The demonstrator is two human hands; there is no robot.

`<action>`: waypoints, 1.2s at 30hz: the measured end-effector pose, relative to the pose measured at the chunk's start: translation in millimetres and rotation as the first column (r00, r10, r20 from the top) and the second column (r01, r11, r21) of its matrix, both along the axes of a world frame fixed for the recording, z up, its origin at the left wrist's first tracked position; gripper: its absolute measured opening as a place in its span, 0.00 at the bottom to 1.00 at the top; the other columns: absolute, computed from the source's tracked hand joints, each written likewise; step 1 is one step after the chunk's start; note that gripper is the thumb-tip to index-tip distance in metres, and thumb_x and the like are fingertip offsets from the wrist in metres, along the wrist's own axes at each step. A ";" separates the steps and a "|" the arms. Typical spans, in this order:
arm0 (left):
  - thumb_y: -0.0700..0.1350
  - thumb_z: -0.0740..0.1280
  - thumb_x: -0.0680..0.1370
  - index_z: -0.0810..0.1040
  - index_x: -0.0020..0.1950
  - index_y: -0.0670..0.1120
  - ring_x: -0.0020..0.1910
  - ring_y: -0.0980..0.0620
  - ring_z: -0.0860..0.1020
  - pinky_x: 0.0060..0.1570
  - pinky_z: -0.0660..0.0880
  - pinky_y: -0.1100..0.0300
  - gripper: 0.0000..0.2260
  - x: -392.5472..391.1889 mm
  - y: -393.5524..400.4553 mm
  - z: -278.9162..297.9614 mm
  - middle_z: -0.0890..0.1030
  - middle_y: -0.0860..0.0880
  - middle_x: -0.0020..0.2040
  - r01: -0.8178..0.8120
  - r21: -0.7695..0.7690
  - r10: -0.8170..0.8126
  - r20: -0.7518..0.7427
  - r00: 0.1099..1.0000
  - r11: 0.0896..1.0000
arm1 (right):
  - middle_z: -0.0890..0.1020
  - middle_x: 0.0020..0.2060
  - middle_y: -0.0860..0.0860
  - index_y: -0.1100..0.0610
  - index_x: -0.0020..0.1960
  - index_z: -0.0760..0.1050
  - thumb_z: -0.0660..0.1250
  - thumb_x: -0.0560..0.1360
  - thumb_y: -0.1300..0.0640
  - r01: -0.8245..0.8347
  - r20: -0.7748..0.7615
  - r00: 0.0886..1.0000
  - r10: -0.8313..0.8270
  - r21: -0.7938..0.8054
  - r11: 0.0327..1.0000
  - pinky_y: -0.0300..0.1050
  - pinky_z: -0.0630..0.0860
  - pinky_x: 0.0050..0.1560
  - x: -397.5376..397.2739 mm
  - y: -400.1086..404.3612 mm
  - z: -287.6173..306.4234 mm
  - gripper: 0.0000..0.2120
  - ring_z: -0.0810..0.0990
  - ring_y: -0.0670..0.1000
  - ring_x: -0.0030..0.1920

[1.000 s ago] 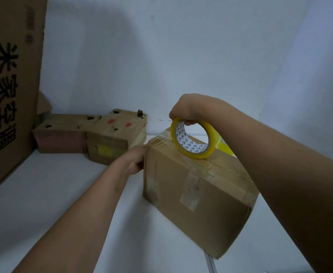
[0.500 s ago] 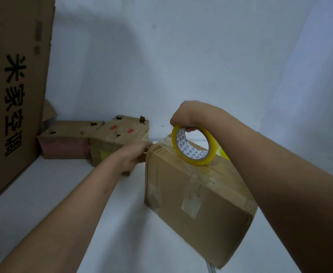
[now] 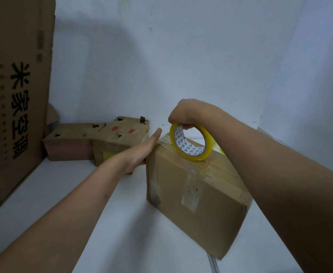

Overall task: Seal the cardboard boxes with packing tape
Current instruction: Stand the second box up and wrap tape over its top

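Right hand (image 3: 183, 115) pinches tape roll (image 3: 191, 143) standing on cardboard box (image 3: 197, 186) top. Left hand (image 3: 142, 150) flat, fingers straight, against box's left edge.

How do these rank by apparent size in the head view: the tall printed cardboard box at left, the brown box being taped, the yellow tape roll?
1. Tall printed cardboard box, partly cropped.
2. Brown box being taped.
3. Yellow tape roll.

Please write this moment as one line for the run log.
step: taping box seam | right hand: grips tape roll on box top | left hand: flat against box left side | other boxes: behind, untouched
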State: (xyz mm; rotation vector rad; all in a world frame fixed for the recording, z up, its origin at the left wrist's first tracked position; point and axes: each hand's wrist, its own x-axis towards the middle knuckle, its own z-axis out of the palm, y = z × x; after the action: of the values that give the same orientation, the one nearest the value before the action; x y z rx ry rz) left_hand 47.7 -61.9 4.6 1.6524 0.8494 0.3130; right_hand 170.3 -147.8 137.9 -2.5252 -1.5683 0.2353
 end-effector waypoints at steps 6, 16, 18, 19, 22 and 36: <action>0.83 0.60 0.58 0.62 0.74 0.64 0.72 0.40 0.67 0.57 0.74 0.33 0.47 -13.4 1.4 -11.8 0.70 0.49 0.71 0.046 -0.224 -0.063 -0.071 0.995 0.974 | 0.78 0.23 0.54 0.63 0.40 0.73 0.56 0.79 0.57 0.022 -0.181 0.983 -0.032 -0.054 0.998 0.33 0.69 0.22 3.7 -5.5 6.9 0.14 0.74 0.47 0.19; 0.79 0.66 0.60 0.78 0.53 0.60 0.57 0.45 0.76 0.42 0.82 0.44 0.31 1.6 -14.1 -5.6 0.75 0.49 0.61 -0.161 -0.205 0.178 0.068 0.982 0.965 | 0.84 0.56 0.48 0.51 0.59 0.78 0.65 0.69 0.34 -0.219 -0.703 0.704 0.102 -0.078 0.973 0.54 0.67 0.65 78.0 -72.7 -0.5 0.27 0.78 0.48 0.62; 0.78 0.62 0.66 0.77 0.58 0.58 0.55 0.46 0.76 0.39 0.82 0.45 0.31 5.8 -21.9 -3.5 0.75 0.49 0.60 -0.221 -0.182 0.238 0.077 0.968 0.958 | 0.76 0.66 0.42 0.45 0.63 0.77 0.66 0.67 0.33 -0.242 -0.727 0.682 0.081 -0.119 0.963 0.60 0.56 0.72 89.0 -89.9 -16.3 0.28 0.69 0.47 0.70; 0.76 0.60 0.69 0.75 0.65 0.56 0.59 0.45 0.75 0.40 0.82 0.44 0.33 8.1 -25.9 -2.1 0.75 0.48 0.63 -0.248 -0.175 0.265 0.084 0.961 0.953 | 0.72 0.69 0.40 0.42 0.65 0.75 0.67 0.67 0.34 -0.238 -0.741 0.668 0.068 -0.126 0.963 0.62 0.55 0.73 92.6 -96.9 -23.1 0.29 0.66 0.47 0.71; 0.66 0.58 0.78 0.63 0.74 0.52 0.60 0.47 0.75 0.50 0.81 0.45 0.29 13.4 -44.8 1.1 0.76 0.48 0.61 -0.347 -0.177 0.381 0.217 0.899 0.921 | 0.71 0.67 0.39 0.34 0.65 0.72 0.72 0.69 0.42 -0.190 -0.754 0.655 0.042 -0.110 0.976 0.62 0.65 0.70 93.6 -109.0 -38.8 0.24 0.68 0.51 0.68; 0.49 0.56 0.84 0.60 0.74 0.61 0.45 0.49 0.79 0.39 0.78 0.57 0.19 32.1 -82.5 -8.9 0.80 0.48 0.57 -0.309 -0.060 0.312 0.306 0.899 0.949 | 0.78 0.63 0.53 0.51 0.71 0.67 0.58 0.82 0.64 0.020 -0.864 0.436 0.254 0.291 0.956 0.49 0.79 0.54 63.1 -78.4 -76.7 0.19 0.80 0.51 0.56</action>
State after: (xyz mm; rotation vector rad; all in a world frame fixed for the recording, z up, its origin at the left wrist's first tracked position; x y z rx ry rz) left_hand 79.8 -144.5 -4.3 1.4045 0.8676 0.7727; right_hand 233.4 -226.2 61.2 -1.5308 -1.1541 1.1088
